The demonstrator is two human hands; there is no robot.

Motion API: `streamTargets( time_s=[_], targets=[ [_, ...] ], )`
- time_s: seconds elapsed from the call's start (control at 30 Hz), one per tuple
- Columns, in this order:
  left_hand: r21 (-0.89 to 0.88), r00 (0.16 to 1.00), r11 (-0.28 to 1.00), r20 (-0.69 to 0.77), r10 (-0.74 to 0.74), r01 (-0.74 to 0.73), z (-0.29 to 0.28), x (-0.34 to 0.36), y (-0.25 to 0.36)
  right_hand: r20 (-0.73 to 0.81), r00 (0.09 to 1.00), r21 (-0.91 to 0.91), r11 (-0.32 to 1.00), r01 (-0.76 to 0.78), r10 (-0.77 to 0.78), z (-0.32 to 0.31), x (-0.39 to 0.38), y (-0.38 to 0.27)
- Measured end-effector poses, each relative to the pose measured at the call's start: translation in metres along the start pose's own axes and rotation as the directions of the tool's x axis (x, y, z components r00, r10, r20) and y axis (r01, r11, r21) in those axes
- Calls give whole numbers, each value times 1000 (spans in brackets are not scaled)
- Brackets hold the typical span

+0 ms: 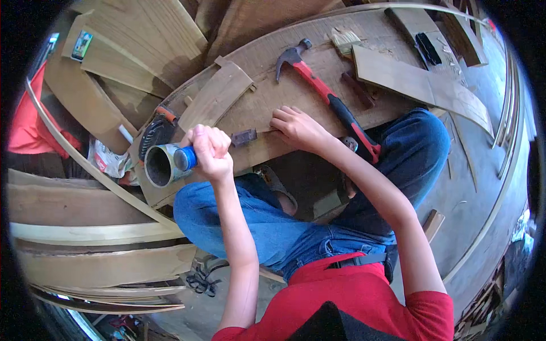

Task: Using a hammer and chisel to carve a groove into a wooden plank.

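My left hand (210, 149) is closed around a blue-handled tool (185, 159) just beside an open metal cylinder (161, 165). A short dark flat piece (243, 137) lies right of that fist; whether it joins the tool is unclear. My right hand (294, 126) rests with bent, slightly spread fingers on the wooden board (267, 102), near its front edge, holding nothing visible. Beyond it a claw hammer (313, 82) with a red and black handle lies diagonally toward my right knee. A short plank (219, 91) lies behind my left hand.
A paintbrush (345, 41), a long curved strip (421, 79) and a dark object (427, 48) are at back right. Stacked planks (96, 264) fill the left, beside red cloth (31, 125) and a crumpled bag (108, 159). A dark cord (205, 278) lies by my left arm.
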State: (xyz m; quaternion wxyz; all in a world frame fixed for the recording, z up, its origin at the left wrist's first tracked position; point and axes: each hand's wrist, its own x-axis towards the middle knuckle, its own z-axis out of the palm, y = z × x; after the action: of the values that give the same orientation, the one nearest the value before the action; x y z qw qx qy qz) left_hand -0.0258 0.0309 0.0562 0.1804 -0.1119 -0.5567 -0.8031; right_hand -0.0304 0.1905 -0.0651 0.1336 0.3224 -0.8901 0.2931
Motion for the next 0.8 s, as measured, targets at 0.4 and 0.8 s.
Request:
streamTargets(
  time_s=[0.4,0.8],
  targets=[
    [-102,999,994,46,-23,27,-6,0,-12,-307,753,-333,675,-658,582,-49,2,42],
    [248,992,965,-74,107,-86,-14,-2,0,-8,720,415,658,-629,693,-142,33,-75]
  ],
)
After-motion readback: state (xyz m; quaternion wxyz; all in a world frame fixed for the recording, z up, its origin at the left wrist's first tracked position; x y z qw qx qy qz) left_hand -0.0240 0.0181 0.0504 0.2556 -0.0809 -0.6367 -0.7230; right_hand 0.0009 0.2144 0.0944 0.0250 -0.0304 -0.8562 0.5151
